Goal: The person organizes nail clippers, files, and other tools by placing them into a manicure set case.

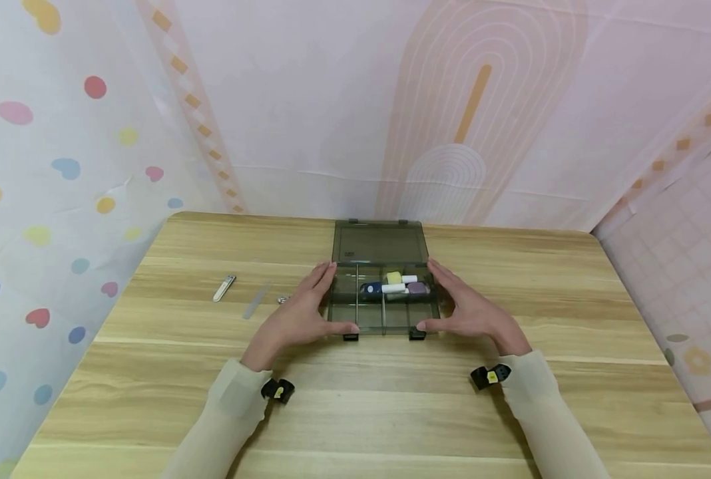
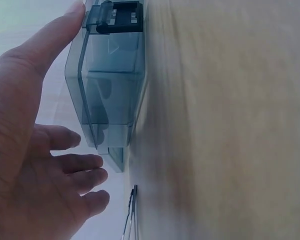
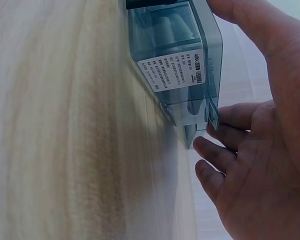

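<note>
The smoky compartment box (image 1: pixel 370 319) sits on the worktop (image 1: pixel 379 412), its lid (image 1: pixel 381 243) folded back flat. The left hand (image 1: pixel 298 313) and right hand (image 1: pixel 469 309) frame its sides, each grip spread wide, thumbs at the front rim beside 2 black latches (image 1: pixel 417 334). Even, light pressure from both sides should steady it best; any shift looks safest kept level, since navy (image 1: pixel 371 289), yellow (image 1: pixel 394 277) and purple (image 1: pixel 418 288) nail polish bottles lie loose inside. The lid reaches close to the worktop's back edge, so there is little room rearward. More lies toward the person and right; leftward, the nail clipper (image 1: pixel 224 289) and translucent strip (image 1: pixel 256 301) limit sliding.
</note>
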A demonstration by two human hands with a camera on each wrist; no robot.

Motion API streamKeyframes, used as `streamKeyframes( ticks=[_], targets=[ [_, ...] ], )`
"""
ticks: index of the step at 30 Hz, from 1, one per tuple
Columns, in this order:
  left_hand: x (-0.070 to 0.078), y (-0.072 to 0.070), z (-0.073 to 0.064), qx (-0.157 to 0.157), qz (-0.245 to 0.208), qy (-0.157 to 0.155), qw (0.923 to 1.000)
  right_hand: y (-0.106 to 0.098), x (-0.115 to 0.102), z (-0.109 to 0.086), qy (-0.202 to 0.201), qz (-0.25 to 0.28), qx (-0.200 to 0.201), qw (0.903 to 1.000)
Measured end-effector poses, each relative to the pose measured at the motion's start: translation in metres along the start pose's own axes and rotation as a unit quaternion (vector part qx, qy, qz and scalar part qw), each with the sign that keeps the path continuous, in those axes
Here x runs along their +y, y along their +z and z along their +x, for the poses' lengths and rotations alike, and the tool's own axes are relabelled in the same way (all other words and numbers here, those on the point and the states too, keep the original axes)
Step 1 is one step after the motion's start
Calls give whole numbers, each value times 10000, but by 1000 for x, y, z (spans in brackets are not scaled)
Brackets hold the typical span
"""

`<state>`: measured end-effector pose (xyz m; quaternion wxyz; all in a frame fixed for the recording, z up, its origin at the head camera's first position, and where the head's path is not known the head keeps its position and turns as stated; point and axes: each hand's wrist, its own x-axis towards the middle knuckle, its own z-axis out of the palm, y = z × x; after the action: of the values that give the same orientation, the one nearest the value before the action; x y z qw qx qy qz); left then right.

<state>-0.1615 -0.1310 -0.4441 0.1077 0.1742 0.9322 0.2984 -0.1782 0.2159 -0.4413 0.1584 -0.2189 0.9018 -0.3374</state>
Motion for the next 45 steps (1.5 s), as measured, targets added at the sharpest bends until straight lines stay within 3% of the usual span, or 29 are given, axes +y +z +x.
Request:
streamKeyframes(
  ticks=[10, 15, 28, 39, 45],
  targets=[
    [-6, -10, 3, 513, 229, 238, 9981, -1, -1, -1, -21, 106, 10, 9999],
    [-12, -15, 2, 698, 181, 119, 9973, 1, 1, 0, 9, 172, -11, 9999],
    [-42, -36, -3, 1591, -190, 164, 9869, 6, 0, 3, 27, 217, 49, 9997],
    [-71, -56, -17, 1908, -192, -74, 9814, 4, 2, 3, 149, 264, 16, 9995],
    [-89, -62, -26, 2056, -285, -422, 9773, 5, 4, 4, 136, 226, 28, 9996]
  ],
)
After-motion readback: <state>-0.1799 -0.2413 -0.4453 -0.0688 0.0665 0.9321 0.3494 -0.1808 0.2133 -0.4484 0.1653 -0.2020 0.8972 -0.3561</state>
